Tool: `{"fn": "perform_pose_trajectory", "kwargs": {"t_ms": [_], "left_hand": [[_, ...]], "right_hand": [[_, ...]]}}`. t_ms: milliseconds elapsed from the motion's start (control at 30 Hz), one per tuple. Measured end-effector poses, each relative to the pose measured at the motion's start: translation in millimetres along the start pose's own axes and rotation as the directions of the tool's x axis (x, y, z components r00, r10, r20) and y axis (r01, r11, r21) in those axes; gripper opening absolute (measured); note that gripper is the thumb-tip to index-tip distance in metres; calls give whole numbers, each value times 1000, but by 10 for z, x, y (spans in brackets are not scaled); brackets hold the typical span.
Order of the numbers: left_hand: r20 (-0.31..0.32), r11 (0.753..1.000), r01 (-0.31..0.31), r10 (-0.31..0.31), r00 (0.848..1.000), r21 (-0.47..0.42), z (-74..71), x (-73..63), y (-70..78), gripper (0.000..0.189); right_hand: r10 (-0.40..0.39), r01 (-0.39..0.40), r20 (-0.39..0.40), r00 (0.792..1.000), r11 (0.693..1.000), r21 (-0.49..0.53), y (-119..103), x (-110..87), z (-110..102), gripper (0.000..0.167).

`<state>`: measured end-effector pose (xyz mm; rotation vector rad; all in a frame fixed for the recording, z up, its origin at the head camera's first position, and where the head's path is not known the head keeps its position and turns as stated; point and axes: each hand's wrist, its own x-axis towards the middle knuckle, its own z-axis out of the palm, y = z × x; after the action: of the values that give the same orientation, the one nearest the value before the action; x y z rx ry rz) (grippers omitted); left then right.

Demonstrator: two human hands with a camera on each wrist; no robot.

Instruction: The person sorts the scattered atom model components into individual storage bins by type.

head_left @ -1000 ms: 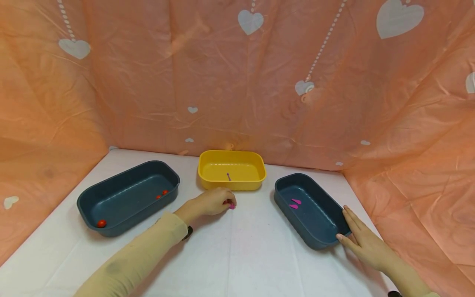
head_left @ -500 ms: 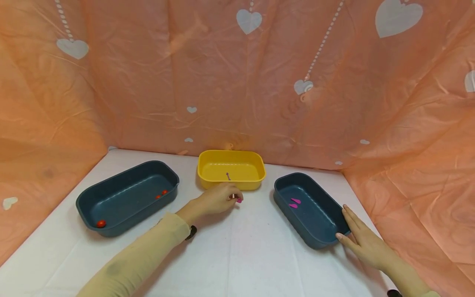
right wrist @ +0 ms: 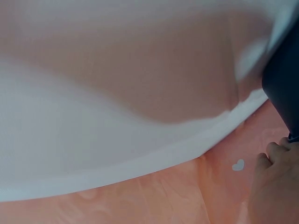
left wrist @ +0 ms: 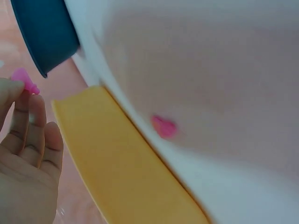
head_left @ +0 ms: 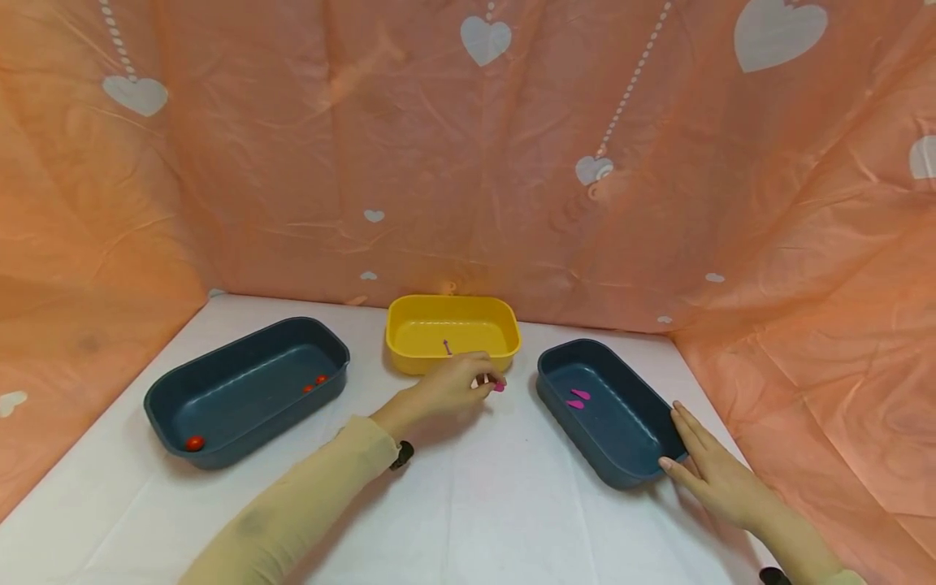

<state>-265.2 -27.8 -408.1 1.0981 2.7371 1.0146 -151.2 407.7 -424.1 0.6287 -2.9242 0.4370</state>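
Note:
In front of the yellow bin (head_left: 504, 363), my left hand (head_left: 449, 386) pinches a small pink piece (left wrist: 23, 80) between thumb and fingertips. The left wrist view shows it wider at one end; its exact kind is unclear. A second pink piece (left wrist: 163, 126) lies on the white cloth below that hand, blurred. My right hand (head_left: 720, 483) rests its straight fingers and thumb against the near right corner of the right dark blue bin (head_left: 629, 455). Inside this bin are two pink teardrop-shaped pieces (head_left: 575, 404).
At left stands another dark blue bin (head_left: 241, 398), with a red ball-like piece (head_left: 194, 443) and two smaller red pieces (head_left: 320, 379). The yellow bin holds a thin purple piece (head_left: 448, 347). An orange curtain (head_left: 439, 162) with white hearts hangs behind the table (head_left: 504, 512).
My left hand has lifted the pink piece and moved right with it, toward the right dark blue bin. My right hand stays at that bin's corner.

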Motion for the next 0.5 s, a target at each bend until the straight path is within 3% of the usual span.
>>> {"fn": "perform_pose_trajectory", "kwargs": {"t_ms": [233,500], "left_hand": [[-42,994,-106,105,994,-25,101,189,111,15],[-91,987,-143,137,986,-67,230,382,273,16]], "right_hand": [[9,-9,3,1000,1000,-2,0,-5,9,80],[18,-18,5,1000,1000,2,2,-10,7,80]]}}
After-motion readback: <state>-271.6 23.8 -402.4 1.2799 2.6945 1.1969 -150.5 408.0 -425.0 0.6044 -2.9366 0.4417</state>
